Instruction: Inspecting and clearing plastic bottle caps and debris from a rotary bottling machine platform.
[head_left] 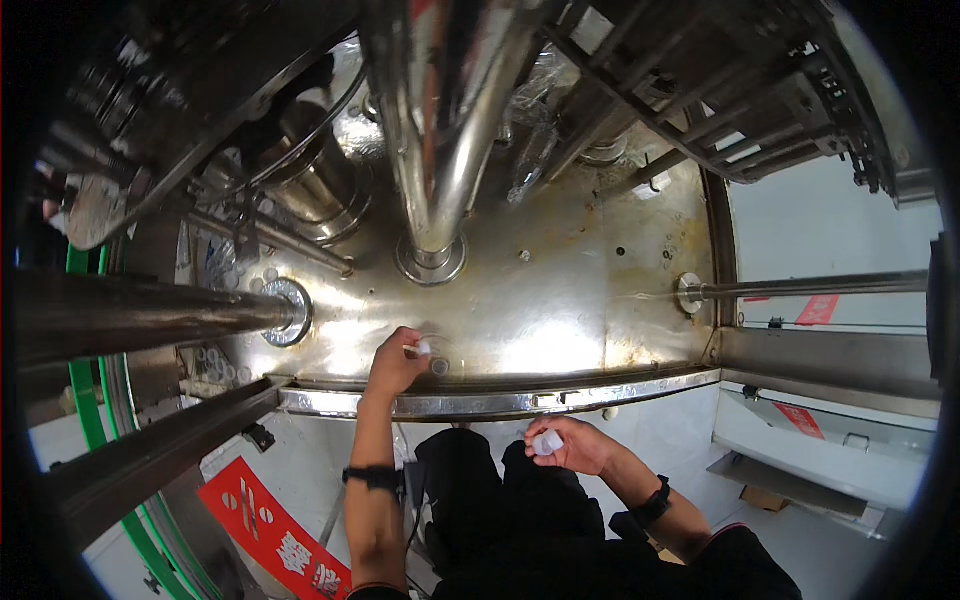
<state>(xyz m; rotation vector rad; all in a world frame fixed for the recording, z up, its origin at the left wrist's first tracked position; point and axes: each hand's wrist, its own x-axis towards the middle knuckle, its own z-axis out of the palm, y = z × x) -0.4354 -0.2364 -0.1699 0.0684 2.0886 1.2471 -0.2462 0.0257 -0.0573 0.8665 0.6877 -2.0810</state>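
Over the front of a stained metal machine bed (480, 330), my left hand (393, 366) pinches a small white piece (424, 347) between thumb and fingertips. Its exact kind is too small to make out. Just beside those fingers a small round ring (440, 367) lies on the metal. My right hand (580, 446) is lower, in front of the bed's edge and above my legs. Its fingers curl round a small white translucent cup-shaped piece (547, 442). My palm and fingers partly hide that piece.
A thick upright steel column (432, 230) rises behind my left hand. Steel posts stand at left (200, 318) and right (800, 287). Several clear rings (215, 365) lie at the bed's left corner. A raised metal rail (480, 402) edges the front. A red sign (275, 530) hangs lower left.
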